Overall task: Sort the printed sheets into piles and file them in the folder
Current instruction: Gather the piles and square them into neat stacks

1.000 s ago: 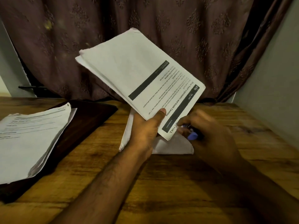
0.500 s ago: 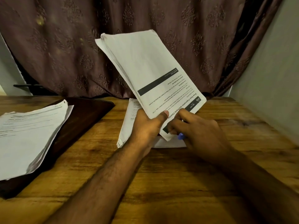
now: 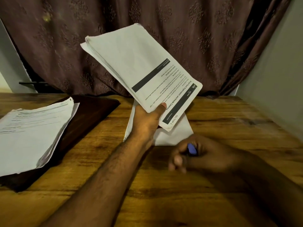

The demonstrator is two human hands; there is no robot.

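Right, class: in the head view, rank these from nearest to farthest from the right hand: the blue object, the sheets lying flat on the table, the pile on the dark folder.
1. Blue object: inside the right hand's own grip.
2. Flat sheets: just beyond it, mid-table.
3. Pile on the dark folder: far across, at the left.

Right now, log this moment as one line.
left hand: holds raised stack | right hand: holds blue object, off stack | pile on folder
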